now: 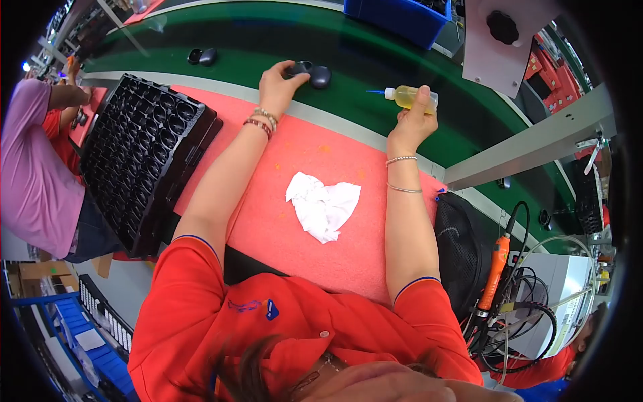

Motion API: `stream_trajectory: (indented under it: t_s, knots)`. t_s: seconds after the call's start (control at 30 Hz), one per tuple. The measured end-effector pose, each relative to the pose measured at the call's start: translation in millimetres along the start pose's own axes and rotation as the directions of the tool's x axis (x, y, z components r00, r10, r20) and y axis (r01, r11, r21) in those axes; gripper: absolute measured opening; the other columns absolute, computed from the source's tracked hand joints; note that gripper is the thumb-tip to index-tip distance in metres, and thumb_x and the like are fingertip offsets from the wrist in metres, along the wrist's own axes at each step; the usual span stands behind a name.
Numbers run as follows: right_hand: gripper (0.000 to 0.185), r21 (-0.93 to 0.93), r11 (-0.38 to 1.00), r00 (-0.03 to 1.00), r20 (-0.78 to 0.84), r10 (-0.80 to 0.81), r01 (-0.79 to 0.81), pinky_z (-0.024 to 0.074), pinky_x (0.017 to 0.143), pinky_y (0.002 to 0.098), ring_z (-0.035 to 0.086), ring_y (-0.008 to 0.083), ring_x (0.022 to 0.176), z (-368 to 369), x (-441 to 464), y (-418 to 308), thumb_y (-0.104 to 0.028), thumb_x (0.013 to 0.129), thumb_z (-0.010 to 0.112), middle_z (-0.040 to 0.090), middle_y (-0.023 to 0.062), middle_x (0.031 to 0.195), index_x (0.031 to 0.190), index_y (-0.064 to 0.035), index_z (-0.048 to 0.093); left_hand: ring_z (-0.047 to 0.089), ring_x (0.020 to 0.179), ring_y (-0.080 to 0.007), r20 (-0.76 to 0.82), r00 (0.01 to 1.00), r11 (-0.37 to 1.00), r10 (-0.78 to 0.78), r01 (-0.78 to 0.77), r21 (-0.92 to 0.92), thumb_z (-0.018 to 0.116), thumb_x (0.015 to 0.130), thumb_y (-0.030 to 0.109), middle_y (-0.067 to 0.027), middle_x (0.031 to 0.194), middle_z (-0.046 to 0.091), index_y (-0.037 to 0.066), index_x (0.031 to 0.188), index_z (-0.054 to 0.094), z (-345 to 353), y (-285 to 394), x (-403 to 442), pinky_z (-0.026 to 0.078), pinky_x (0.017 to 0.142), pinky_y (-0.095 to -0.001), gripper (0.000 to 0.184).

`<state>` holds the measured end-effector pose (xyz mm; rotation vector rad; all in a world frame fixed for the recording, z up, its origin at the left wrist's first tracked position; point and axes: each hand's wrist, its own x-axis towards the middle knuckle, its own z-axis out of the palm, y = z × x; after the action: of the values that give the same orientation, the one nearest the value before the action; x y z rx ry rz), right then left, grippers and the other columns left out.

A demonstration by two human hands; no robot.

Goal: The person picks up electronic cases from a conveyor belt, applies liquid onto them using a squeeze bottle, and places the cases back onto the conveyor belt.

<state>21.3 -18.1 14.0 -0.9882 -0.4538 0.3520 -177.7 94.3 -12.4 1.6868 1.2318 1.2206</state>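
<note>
We have a white cloth [323,206] lying crumpled in front of us on the pink-topped counter [264,234]. Beyond the cloth, at the near side of the green belt [254,37], our left hand [276,89] has thumb and fingers closed on one half of a dark case [321,78], which stands open; whether it also rests on the belt we cannot tell. Beyond the cloth and to its right, our right hand [414,124] is wrapped round a bottle [404,98] of yellow liquid, its thin blue tip pointing left. A second case [207,56] lies open on the belt, beyond the cloth and well to its left. Left of the cloth we see a black tray [144,134] with round pockets; right of it, a black bag [459,244] and an orange tool [494,271].
</note>
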Motion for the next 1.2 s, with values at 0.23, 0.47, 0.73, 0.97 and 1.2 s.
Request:
stream_trajectory:
  t_s: [0.23, 0.47, 0.73, 0.97, 1.2]
  knots:
    - [0.035, -0.055, 0.994, 0.995, 0.008, 0.098, -0.097, 0.0288, 0.045, 0.02, 0.04, 0.0041, 0.053, -6, 3, 9, -0.039, 0.08, 0.063, 0.053, -0.0015, 0.067, 0.077, -0.004, 0.056, 0.045, 0.11, -0.0297, 0.032, 0.999, 0.767, -0.022, -0.004, 0.641, 0.071, 0.067, 0.04, -0.0179, 0.102, 0.06, 0.004, 0.104, 0.063, 4, -12, 30, 0.042, 0.087, -0.0381, 0.052]
    - [0.036, -0.037, 0.99, 0.991, 0.003, 0.135, -0.135, 0.0264, 0.043, 0.0204, 0.037, 0.0039, 0.048, -8, 4, 12, -0.039, 0.079, 0.063, 0.049, -0.0024, 0.061, 0.075, -0.0041, 0.057, 0.046, 0.106, -0.0329, 0.035, 0.976, 0.775, 0.215, -0.192, 0.602, 0.068, 0.072, 0.034, -0.0181, 0.11, 0.054, -0.001, 0.113, 0.053, -5, 2, 0, 0.038, 0.09, -0.0385, 0.057]
    - [0.037, 0.021, 0.958, 0.958, -0.02, 0.287, -0.287, 0.0232, 0.037, 0.0186, 0.031, 0.0031, 0.04, -5, 2, 6, -0.042, 0.078, 0.064, 0.035, -0.0053, 0.051, 0.075, -0.0075, 0.05, 0.055, 0.095, -0.0224, 0.164, 0.904, 0.9, 0.396, -0.417, 0.124, 0.061, 0.078, 0.012, -0.012, 0.105, 0.057, 0.001, 0.108, 0.056, 5, 32, -84, 0.045, 0.078, -0.0295, 0.032]
    - [0.039, 0.043, 0.944, 0.944, -0.03, 0.329, -0.328, 0.0231, 0.037, 0.0198, 0.029, 0.0045, 0.039, -5, 0, 5, -0.044, 0.08, 0.061, 0.032, -0.0041, 0.051, 0.074, -0.008, 0.048, 0.058, 0.069, -0.0096, 0.317, 0.947, 0.918, -0.045, 0.164, -0.36, 0.055, 0.084, 0.01, -0.0049, 0.077, 0.062, -0.001, 0.106, 0.057, -1, 29, -73, 0.046, 0.059, -0.0205, 0.025]
    - [0.042, 0.058, 0.939, 0.94, 0.031, 0.339, -0.34, 0.0244, 0.038, 0.0193, 0.03, 0.0049, 0.041, -6, -2, 6, -0.047, 0.079, 0.06, 0.034, -0.003, 0.052, 0.076, -0.0068, 0.048, 0.058, 0.065, -0.0086, 0.35, 0.937, 0.935, 0.022, 0.105, -0.339, 0.054, 0.085, 0.01, -0.0052, 0.076, 0.062, 0.0, 0.105, 0.057, 0, 27, -73, 0.047, 0.056, -0.0205, 0.023]
